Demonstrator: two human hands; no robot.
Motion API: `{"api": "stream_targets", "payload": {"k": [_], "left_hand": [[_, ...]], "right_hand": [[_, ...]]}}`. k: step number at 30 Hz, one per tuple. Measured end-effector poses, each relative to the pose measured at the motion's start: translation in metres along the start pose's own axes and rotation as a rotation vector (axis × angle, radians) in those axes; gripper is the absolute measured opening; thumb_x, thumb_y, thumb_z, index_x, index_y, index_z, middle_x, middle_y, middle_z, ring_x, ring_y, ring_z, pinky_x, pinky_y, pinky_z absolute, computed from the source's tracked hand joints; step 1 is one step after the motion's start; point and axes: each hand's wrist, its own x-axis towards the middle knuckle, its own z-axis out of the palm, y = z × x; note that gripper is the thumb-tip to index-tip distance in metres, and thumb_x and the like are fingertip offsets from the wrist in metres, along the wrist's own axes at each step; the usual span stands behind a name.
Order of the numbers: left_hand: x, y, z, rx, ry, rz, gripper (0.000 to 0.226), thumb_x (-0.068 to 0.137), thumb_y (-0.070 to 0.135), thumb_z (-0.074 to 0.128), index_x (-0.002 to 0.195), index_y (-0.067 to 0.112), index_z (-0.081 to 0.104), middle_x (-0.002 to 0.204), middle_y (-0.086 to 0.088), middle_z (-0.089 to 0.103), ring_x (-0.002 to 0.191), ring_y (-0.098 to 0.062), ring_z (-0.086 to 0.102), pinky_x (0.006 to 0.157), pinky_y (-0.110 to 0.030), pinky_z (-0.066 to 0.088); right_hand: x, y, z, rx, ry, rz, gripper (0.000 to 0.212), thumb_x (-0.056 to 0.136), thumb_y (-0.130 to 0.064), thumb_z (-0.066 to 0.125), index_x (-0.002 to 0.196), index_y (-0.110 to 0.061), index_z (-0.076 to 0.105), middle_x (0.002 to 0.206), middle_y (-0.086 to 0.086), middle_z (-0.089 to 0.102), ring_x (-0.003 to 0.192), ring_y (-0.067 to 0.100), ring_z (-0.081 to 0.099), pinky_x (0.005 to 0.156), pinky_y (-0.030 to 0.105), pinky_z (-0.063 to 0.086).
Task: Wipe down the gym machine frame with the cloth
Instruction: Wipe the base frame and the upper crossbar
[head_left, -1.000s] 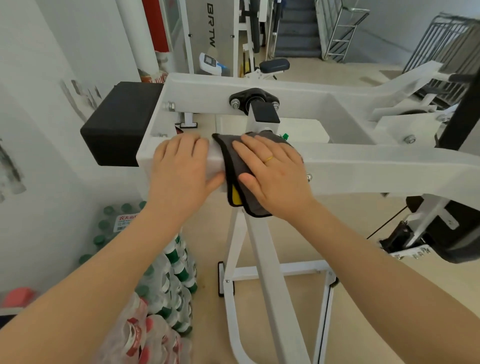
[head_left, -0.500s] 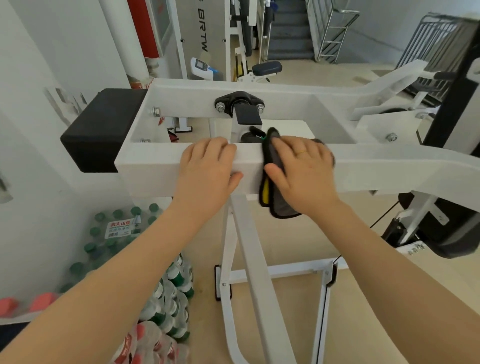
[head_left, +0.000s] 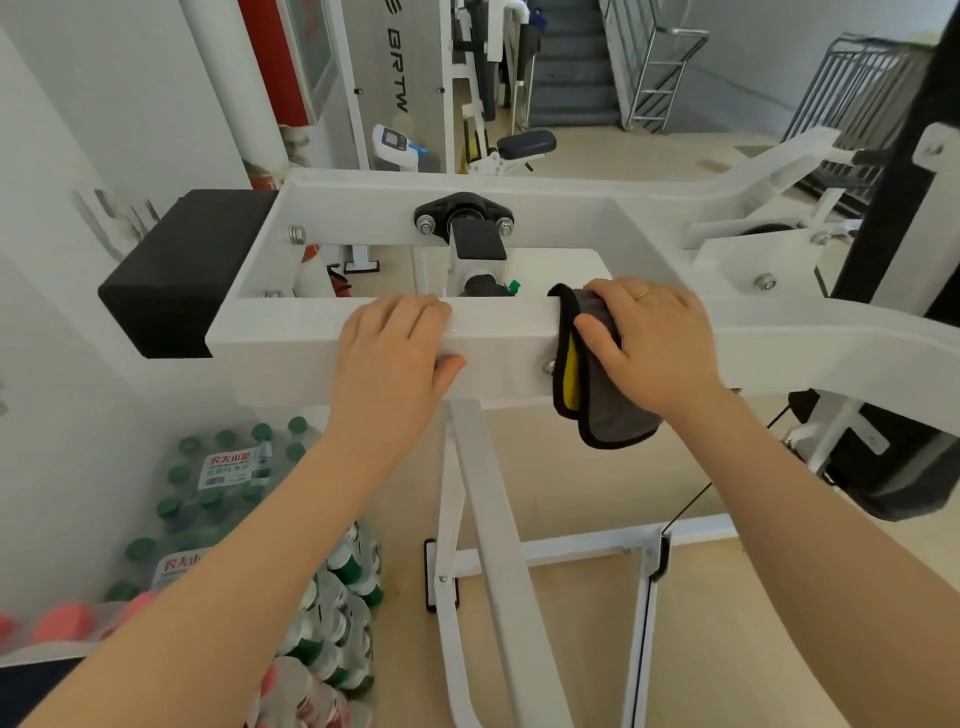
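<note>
- Head view: cloth (head_left: 605, 395) has slid rightward along the near beam (head_left: 498, 358) of the frame since a second ago, from close beside the left hand to well past the bolt (head_left: 548, 368) on the beam's front face
- Right hand (head_left: 657, 345) lies over the cloth with fingers hooked over the beam's top and thumb on the front, pressing the cloth against the metal; the cloth drapes over the beam with its lower edge hanging free below
- Left hand (head_left: 395, 353) has stayed braced on the beam, fingers curled over the top edge and thumb on the front face, gripping it with no cloth
- Meaning: the stroke is clearing the beam's middle, and the stretch to the right looks still to be wiped
</note>
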Motion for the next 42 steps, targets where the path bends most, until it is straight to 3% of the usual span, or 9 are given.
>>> {"api": "stream_targets", "payload": {"k": [6,14,21,25,27,29,32,38,42], "left_hand": [[0.001,0.002,0.000,-0.008,0.005,-0.012,0.040,0.068,0.021,0.079,0.100,0.004,0.064,0.101,-0.012,0.066,0.093,-0.034,0.061,0.085,-0.045,0.047],[0.000,-0.018,-0.025,-0.081,-0.117,0.037,0.043,0.075,0.025,0.072,0.111,0.002,0.063,0.110,-0.015,0.065,0.102,-0.036,0.060,0.086,-0.049,0.047],[-0.019,-0.069,-0.046,0.047,-0.147,-0.064,0.052,0.070,0.031,0.076,0.113,0.005,0.062,0.115,-0.014,0.062,0.109,-0.036,0.055,0.090,-0.050,0.043],[-0.027,-0.091,-0.049,0.076,-0.060,-0.070,0.048,0.068,0.029,0.075,0.107,0.003,0.064,0.108,-0.016,0.064,0.099,-0.038,0.060,0.081,-0.050,0.047],[-0.029,-0.095,-0.047,0.035,-0.044,-0.083,0.054,0.061,0.019,0.082,0.107,-0.001,0.063,0.107,-0.018,0.064,0.097,-0.039,0.061,0.078,-0.050,0.049],[-0.030,-0.097,-0.046,0.011,-0.027,-0.074,0.057,0.057,0.014,0.085,0.106,-0.004,0.062,0.105,-0.019,0.065,0.095,-0.039,0.062,0.077,-0.049,0.050],[-0.031,-0.098,-0.045,-0.016,-0.021,-0.084,0.057,0.058,0.018,0.083,0.107,-0.003,0.062,0.105,-0.018,0.065,0.095,-0.039,0.062,0.079,-0.048,0.049],[-0.037,-0.099,-0.039,0.015,-0.022,-0.094,0.058,0.071,0.038,0.069,0.112,0.000,0.060,0.110,-0.017,0.063,0.100,-0.037,0.059,0.090,-0.045,0.044],[-0.035,-0.098,-0.039,0.026,-0.036,-0.091,0.056,0.077,0.044,0.049,0.111,0.001,0.060,0.109,-0.015,0.063,0.100,-0.034,0.058,0.098,-0.043,0.036]], "right_hand": [[0.007,-0.053,0.010,0.013,0.022,-0.044,0.060,0.089,-0.047,0.023,0.109,-0.007,0.062,0.102,0.012,0.066,0.092,0.034,0.061,0.084,0.041,0.042],[-0.016,-0.060,0.024,0.046,0.207,-0.199,0.046,0.092,-0.024,0.038,0.125,0.003,0.055,0.126,0.016,0.059,0.116,0.031,0.057,0.101,0.036,0.030],[0.012,-0.117,0.021,0.041,0.104,-0.402,0.051,0.088,-0.029,0.035,0.125,-0.002,0.057,0.124,0.013,0.061,0.112,0.026,0.061,0.091,0.037,0.049],[0.052,-0.160,0.013,0.106,-0.199,-0.500,0.053,0.098,-0.043,0.021,0.144,-0.021,0.034,0.146,0.001,0.042,0.132,0.021,0.041,0.107,0.037,0.031],[0.076,-0.171,0.011,0.186,-0.442,-0.467,0.050,0.100,-0.047,0.019,0.147,-0.031,0.024,0.148,-0.002,0.038,0.131,0.020,0.039,0.101,0.036,0.032],[0.092,-0.178,0.009,0.228,-0.604,-0.404,0.049,0.098,-0.051,0.020,0.142,-0.031,0.032,0.136,0.003,0.050,0.118,0.023,0.049,0.087,0.035,0.038],[0.087,-0.175,0.010,0.210,-0.523,-0.418,0.049,0.096,-0.055,0.023,0.117,-0.019,0.049,0.102,0.003,0.059,0.093,0.022,0.056,0.072,0.034,0.040],[0.031,-0.131,0.011,-0.042,-0.014,-0.484,0.064,0.087,-0.053,0.032,0.122,-0.005,0.055,0.111,0.014,0.063,0.094,0.033,0.062,0.079,0.039,0.050],[0.056,-0.157,0.005,0.012,-0.263,-0.435,0.074,0.084,-0.070,0.028,0.131,-0.015,0.045,0.115,0.005,0.060,0.098,0.027,0.059,0.076,0.036,0.046]]}}
